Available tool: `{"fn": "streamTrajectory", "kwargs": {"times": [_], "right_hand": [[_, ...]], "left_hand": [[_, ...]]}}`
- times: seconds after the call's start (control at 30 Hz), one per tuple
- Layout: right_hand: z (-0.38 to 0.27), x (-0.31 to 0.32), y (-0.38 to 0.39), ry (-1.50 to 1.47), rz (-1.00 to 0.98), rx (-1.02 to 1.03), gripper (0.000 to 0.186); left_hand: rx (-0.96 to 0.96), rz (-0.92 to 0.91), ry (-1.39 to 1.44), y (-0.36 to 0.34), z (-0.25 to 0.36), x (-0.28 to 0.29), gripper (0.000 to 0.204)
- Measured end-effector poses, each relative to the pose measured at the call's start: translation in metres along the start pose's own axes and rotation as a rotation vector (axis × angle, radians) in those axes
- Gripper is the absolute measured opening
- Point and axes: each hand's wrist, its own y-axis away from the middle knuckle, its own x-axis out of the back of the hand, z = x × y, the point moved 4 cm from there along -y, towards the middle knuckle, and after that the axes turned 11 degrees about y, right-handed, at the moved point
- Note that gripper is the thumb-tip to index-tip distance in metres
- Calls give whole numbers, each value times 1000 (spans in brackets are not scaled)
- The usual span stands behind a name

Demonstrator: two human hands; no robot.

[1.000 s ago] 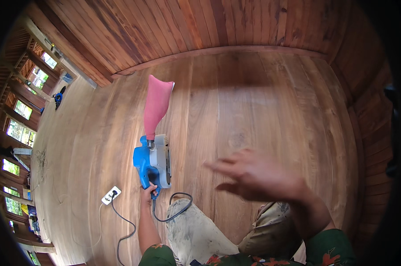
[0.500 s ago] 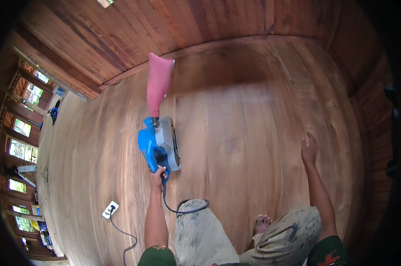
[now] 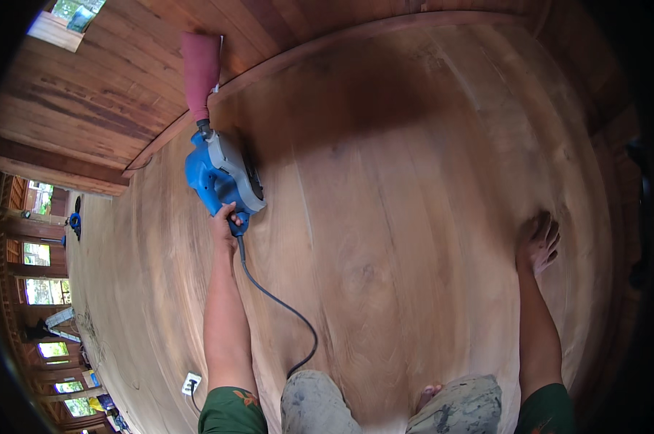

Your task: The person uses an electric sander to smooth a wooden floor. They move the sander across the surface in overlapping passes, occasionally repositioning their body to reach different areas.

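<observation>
My left hand is closed round the rear handle of a blue and grey belt sander. The sander is turned on its side, its belt facing right; whether it touches the wooden floor cannot be told. A pink cloth dust bag sticks out from its front end toward the wall. From the handle a dark power cord curves back to my left knee. Far to the right, my right hand is low over the boards with its fingers apart, holding nothing.
A plank wall with a baseboard runs along the far side. At lower left a white outlet strip lies on the floor. A stepladder stands in the background. My bent knees are at the lower edge.
My left hand has carried the sander forward and left, nearer the wall, and the cord has stretched out. My right hand has shifted right and turned. My view has shifted too.
</observation>
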Motion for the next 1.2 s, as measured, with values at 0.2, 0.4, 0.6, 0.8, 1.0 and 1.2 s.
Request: {"fn": "streamTrajectory", "kwargs": {"times": [0.2,0.4,0.6,0.8,1.0,1.2], "right_hand": [[-1,-53,50,-44,-59,17,63],[-21,-15,36,-63,-42,26,62],[-48,9,68,-73,-41,-3,62],[-30,8,152,-49,-76,-42,60],[-43,-19,225,-76,-102,-51,60],[-42,-29,257,-123,-95,-47,61]], "left_hand": [[8,-38,-6,-11,-22,-17,18],[-43,-12,-36,20,-16,-37,17],[-70,-10,7,34,-12,-42,16],[-79,-74,11,34,-26,-21,18],[-120,-112,-19,7,-45,1,20],[-48,-150,-8,-3,-54,3,18]]}}
